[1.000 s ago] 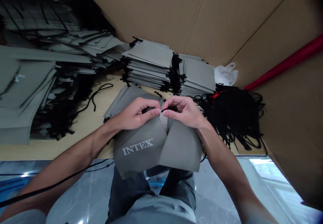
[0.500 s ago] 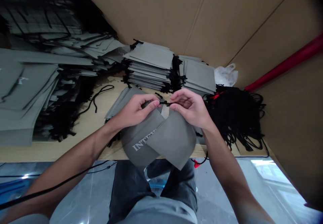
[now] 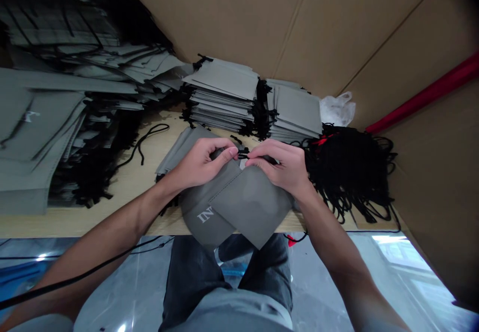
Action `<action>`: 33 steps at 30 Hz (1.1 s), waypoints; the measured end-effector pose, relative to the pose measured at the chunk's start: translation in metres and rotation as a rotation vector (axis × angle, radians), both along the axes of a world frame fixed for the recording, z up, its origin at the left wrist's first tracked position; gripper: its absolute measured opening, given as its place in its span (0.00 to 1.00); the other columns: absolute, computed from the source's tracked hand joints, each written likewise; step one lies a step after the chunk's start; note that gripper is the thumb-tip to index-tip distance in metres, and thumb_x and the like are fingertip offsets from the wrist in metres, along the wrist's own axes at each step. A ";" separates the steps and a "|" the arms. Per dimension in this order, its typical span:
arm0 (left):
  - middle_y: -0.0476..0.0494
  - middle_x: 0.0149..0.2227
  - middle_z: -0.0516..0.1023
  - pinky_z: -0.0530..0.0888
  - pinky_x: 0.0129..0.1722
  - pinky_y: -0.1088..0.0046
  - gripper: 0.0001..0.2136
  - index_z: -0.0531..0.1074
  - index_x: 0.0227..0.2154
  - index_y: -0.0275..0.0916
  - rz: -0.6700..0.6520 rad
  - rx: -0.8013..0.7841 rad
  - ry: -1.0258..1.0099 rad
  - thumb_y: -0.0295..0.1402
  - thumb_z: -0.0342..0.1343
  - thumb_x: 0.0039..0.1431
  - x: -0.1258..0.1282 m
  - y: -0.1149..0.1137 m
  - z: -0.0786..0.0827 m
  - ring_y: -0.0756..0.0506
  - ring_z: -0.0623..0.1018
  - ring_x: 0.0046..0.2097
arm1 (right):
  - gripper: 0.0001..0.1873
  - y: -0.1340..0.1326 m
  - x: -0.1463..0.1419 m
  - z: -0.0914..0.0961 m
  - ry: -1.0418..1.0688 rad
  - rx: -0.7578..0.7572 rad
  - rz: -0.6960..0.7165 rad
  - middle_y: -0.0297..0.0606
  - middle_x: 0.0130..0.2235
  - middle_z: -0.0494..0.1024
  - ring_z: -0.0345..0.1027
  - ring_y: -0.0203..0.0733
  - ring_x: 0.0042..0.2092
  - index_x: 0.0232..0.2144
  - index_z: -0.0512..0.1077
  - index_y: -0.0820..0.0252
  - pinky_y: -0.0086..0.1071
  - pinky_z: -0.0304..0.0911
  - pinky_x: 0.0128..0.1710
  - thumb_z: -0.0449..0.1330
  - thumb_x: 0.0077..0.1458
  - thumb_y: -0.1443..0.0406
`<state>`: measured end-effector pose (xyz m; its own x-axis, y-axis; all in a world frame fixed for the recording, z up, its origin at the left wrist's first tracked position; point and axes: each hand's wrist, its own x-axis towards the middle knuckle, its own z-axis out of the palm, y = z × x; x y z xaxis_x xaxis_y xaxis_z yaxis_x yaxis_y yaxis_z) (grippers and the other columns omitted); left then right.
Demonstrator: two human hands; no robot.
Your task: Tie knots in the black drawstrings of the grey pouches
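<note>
Item: black cord [image 3: 243, 157], short length, looped, located in the grip itself, between the two sets of fingertips. Left hand [image 3: 204, 165]: thumb and forefinger pinched narrow on the cord's left end. Right hand [image 3: 286, 165]: thumb and fingers likewise pinched on the cord, just beside the left fingertips (the two hands nearly meet).

Item: grey sheets [image 3: 249, 199], two overlapping flaps, hanging below the grip toward the person and past the edge of the wooden table [image 3: 125, 184]. The right-hand flap lies over the left-hand one; white lettering shows on the latter (only "IN" legible, the remainder covered).

Left of the grip, partly behind the left hand: small grey stack [image 3: 175, 150], lying on the table. Farther left: loose cord [image 3: 140, 145], one bent strand; beyond it, large grey pile [image 3: 33, 142], with black cord ends massed along its side.

Beyond the grip: tall grey stack [image 3: 224, 82], black ends at both sides. Beyond and right of the grip: second grey stack [image 3: 297, 107], just beside the first; next to it, white plastic bag [image 3: 338, 110], crumpled.

Right of the grip, past the right wrist: heap of black cords [image 3: 354, 172], tangled, with a red piece [image 3: 321, 141] at its upper left. Behind all: cardboard wall [image 3: 299, 27], brown, creased.
</note>
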<state>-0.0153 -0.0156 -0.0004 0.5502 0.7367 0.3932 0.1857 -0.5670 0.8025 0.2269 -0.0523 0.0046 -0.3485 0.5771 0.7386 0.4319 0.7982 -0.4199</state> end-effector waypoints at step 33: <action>0.55 0.28 0.70 0.62 0.26 0.78 0.20 0.68 0.44 0.40 -0.060 -0.229 -0.195 0.46 0.71 0.62 0.007 -0.004 -0.004 0.53 0.67 0.27 | 0.12 -0.002 -0.005 0.003 0.019 -0.851 0.244 0.33 0.30 0.80 0.68 0.35 0.29 0.36 0.81 0.60 0.29 0.62 0.28 0.71 0.62 0.56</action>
<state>-0.0080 -0.0201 -0.0042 0.5256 0.7871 0.3228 -0.0125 -0.3723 0.9280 0.2219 -0.0543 0.0074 -0.5254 0.8450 0.0997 0.2772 0.2808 -0.9189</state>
